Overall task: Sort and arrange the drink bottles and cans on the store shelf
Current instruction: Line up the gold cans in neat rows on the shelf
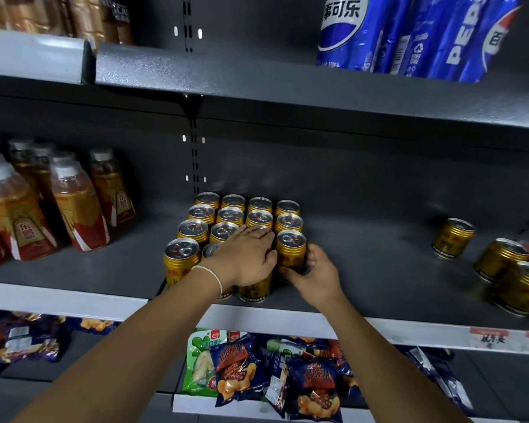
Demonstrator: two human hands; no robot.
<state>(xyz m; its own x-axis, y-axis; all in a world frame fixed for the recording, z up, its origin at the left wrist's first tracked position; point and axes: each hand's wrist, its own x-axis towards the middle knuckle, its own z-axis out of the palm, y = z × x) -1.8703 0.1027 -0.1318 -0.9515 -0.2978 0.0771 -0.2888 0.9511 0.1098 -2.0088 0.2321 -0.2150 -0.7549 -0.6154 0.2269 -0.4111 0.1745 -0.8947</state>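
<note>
can block [231, 215] mostly gridded; right hand [318, 271] clasps near-right can [291, 250], left hand [245, 257] flat on tops; loose cans [501, 257] at right not yet placed

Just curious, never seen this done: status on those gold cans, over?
Left hand flat on the can block. Right hand grips front-right can. Loose cans apart at right, none in the way.
</note>
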